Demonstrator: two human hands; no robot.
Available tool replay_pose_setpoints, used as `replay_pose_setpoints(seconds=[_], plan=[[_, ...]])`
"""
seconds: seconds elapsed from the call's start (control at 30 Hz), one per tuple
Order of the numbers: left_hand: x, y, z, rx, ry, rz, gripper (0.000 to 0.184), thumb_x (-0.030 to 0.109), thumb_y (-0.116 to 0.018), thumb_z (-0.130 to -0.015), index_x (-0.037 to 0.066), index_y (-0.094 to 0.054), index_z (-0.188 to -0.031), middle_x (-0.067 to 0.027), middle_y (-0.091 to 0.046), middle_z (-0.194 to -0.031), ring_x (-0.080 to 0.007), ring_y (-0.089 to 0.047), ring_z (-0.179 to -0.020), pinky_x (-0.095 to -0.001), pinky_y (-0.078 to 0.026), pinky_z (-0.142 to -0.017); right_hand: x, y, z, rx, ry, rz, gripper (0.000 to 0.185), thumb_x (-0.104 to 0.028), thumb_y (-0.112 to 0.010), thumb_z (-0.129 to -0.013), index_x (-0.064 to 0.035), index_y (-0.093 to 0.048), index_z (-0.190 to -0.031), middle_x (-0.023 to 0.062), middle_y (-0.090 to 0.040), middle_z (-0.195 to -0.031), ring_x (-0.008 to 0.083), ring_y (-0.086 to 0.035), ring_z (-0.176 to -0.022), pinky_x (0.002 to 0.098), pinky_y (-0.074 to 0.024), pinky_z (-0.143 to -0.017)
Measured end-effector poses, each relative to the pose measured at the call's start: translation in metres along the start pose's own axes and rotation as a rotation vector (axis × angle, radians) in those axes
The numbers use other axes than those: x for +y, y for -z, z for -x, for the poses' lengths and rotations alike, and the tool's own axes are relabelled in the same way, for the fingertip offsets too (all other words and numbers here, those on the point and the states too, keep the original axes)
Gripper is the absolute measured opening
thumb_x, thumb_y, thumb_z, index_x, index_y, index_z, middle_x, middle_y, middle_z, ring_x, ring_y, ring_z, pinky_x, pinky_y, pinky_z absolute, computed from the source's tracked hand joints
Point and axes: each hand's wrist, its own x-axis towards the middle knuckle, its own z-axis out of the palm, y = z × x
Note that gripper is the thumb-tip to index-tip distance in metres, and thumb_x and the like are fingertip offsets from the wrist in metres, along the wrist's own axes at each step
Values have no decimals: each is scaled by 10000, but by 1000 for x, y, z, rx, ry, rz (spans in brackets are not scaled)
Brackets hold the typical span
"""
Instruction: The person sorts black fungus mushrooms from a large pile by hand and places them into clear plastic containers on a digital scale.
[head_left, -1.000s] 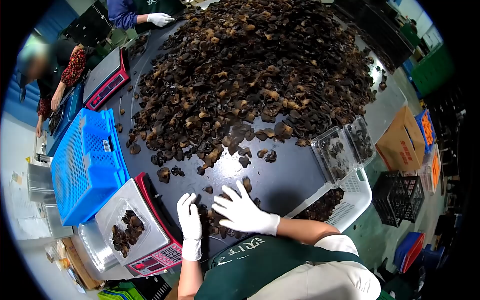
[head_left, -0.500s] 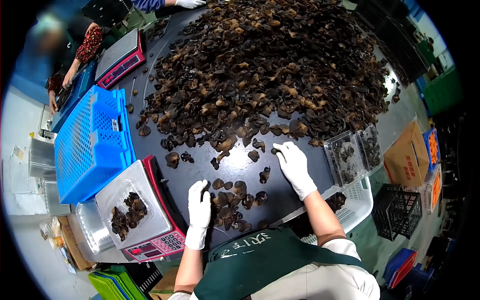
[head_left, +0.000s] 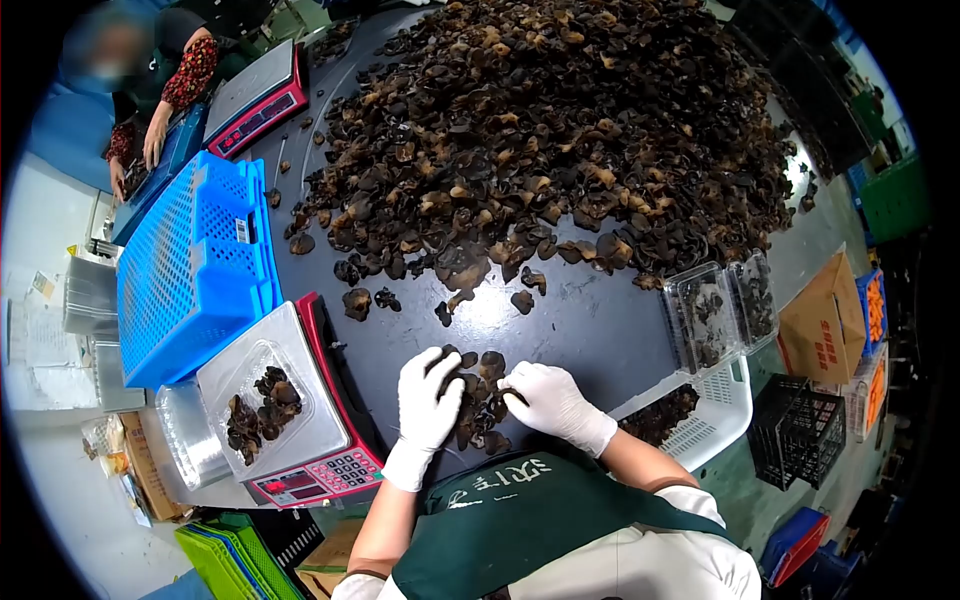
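Observation:
A small heap of dark brown wood ear mushrooms (head_left: 482, 398) lies on the dark table between my two white-gloved hands. My left hand (head_left: 430, 408) rests against the heap's left side, fingers spread and open. At the right side of the heap, my right hand (head_left: 555, 402) has its fingers curled in, with dark mushroom pieces at thumb and fingertips. On a red-framed scale (head_left: 335, 425) to the left sits a clear plastic tray (head_left: 297, 370) with some wood ears in it. Beyond my hands rises a large mound of wood ears (head_left: 560, 140).
A blue perforated crate (head_left: 195, 275) stands behind the scale. Right of me are clear punnets (head_left: 705, 320), a white basket (head_left: 735, 395) holding wood ears, a carton (head_left: 825, 315) and a black crate (head_left: 795, 430). Another person's hands (head_left: 155, 140) work by a second scale (head_left: 260, 115).
My right hand has come back from near the mound to the small heap, and the loose pieces there are now closer together. My left hand has moved in and up onto the heap's edge.

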Motion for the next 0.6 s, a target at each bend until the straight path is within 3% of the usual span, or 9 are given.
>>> replay_pose_setpoints(seconds=[0.13,0.23,0.3,0.4,0.5,0.53,0.6], plan=[[27,-12,-6,-86,-107,-135,540,194,-743,-677,150,-620,-1201,-127,-546,-1156,-345,-476,-1149,-454,-369,-994,-1,12,-4,71,-27,-58,198,-193,-656,-781,-78,-663,-942,82,-634,-852,286,-611,-796,390,-479,-747],[28,-25,-6,-147,-178,-254,476,173,-758,-654,161,-656,-1119,-85,-569,-1105,-333,-482,-1123,-455,-379,-978,8,23,-4,173,-102,-212,200,-191,-643,-826,-82,-664,-992,91,-655,-899,284,-629,-834,372,-504,-767],[28,-22,-8,-65,-205,-207,395,132,-754,-645,162,-676,-1030,-58,-588,-1018,-302,-516,-1054,-429,-411,-921,17,36,-1,229,-147,-182,173,-168,-647,-830,-85,-679,-978,89,-665,-877,264,-643,-816,347,-518,-737],[23,-8,-8,104,-162,-24,285,83,-726,-704,88,-662,-982,-57,-614,-914,-288,-590,-864,-410,-436,-824,36,56,10,277,-219,-77,180,-163,-653,-826,-90,-684,-987,84,-674,-898,259,-648,-839,336,-519,-759],[27,-3,2,186,170,220,330,36,-727,-715,31,-636,-1032,-87,-621,-956,-218,-604,-848,-352,-484,-792,43,80,17,275,-356,-201,210,-146,-642,-837,-66,-675,-1028,101,-665,-905,240,-650,-834,318,-512,-763],[40,1,1,75,176,243,366,115,-755,-713,43,-646,-1054,-102,-652,-949,-243,-619,-825,-372,-496,-760,47,84,17,271,-369,-195,219,-140,-636,-844,-54,-668,-1043,110,-660,-909,231,-648,-827,311,-508,-765],[79,15,-1,-276,-12,478,387,65,-722,-726,27,-628,-1100,-129,-637,-1033,-270,-612,-950,-382,-476,-860,43,93,13,260,-380,-234,220,-143,-636,-846,-52,-666,-1044,110,-659,-912,233,-646,-833,312,-509,-772]])
